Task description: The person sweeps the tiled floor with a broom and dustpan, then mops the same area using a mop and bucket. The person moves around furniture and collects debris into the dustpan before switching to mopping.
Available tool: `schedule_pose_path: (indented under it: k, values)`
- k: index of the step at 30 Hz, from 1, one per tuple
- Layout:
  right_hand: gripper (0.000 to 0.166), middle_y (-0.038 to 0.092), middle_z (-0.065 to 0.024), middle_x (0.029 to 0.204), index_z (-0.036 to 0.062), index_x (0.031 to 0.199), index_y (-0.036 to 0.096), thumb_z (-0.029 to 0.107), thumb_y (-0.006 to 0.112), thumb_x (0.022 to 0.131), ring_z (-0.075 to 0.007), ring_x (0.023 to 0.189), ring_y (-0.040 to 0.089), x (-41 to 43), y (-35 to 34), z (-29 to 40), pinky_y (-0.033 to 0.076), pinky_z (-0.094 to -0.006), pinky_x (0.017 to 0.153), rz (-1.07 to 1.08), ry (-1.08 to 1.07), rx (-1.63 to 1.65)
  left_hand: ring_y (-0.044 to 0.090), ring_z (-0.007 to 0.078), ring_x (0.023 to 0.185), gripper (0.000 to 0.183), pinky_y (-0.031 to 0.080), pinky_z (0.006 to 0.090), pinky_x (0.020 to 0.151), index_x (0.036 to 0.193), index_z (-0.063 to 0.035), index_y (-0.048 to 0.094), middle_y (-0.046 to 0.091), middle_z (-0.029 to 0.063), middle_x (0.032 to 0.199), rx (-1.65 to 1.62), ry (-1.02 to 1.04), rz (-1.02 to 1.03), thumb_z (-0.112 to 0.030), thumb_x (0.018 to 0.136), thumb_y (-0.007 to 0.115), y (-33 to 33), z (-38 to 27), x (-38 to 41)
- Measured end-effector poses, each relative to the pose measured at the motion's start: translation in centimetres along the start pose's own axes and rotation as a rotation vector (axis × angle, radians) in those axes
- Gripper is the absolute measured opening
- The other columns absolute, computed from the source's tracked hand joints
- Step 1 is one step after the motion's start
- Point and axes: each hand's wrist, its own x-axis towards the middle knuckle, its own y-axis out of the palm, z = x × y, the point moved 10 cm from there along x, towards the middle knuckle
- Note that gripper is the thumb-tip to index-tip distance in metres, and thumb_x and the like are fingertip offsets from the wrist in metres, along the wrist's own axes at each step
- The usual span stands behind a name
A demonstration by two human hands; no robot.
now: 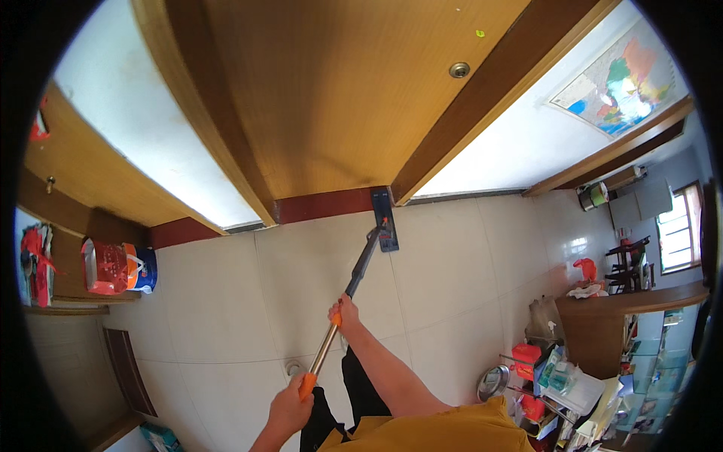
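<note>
A flat mop with a dark rectangular head (385, 220) reaches away from me across the pale tiled floor (333, 254). Its head lies at the foot of a closed wooden door (333, 113), with the far end over the dark red threshold strip (327, 205). My left hand (289, 408) grips the orange end of the metal handle (323, 353) near my body. Farther along, my right hand (345, 314) is closed around the shaft by another orange part, just below the dark grey section.
At the left, red and blue bags (105, 266) stand by a doorway. A metal basin (492, 383) and a rack loaded with boxes and papers (576, 390) are at the lower right. Door frames (415, 169) project beside the door. Farther right are a wooden counter (627, 300) and chairs.
</note>
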Motion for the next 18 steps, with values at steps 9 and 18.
schedule_pose_path:
  k: [9, 18]
  values:
    - [0.015, 0.041, -0.0037, 0.058, 0.0072, 0.072, 0.041, 0.015, 0.052, 0.079, -0.0144, 0.049, 0.043, 3.2, 5.9, 12.6, 0.042, -0.0254, 0.043, 0.042, -0.129, 0.078, 0.056, 0.0251, 0.062, 0.051, 0.045, 0.0330, 0.058, 0.123, -0.0028, 0.034, 0.058, 0.0150, 0.077, -0.135, -0.030, 0.170, -0.009, 0.077, 0.054, -3.1, -9.7, 4.1]
    - [0.024, 0.050, -0.0110, 0.054, 0.0008, 0.069, 0.042, 0.017, 0.053, 0.082, -0.0200, 0.042, 0.053, -2.4, 8.6, 3.4, 0.043, -0.0333, 0.038, -0.282, -0.243, -0.540, 0.056, 0.0286, 0.053, 0.025, 0.043, 0.0354, 0.047, 0.095, -0.0040, 0.054, 0.058, 0.0128, 0.068, 0.548, 0.320, -0.413, -0.017, 0.076, 0.064, -15.9, -3.3, -7.3]
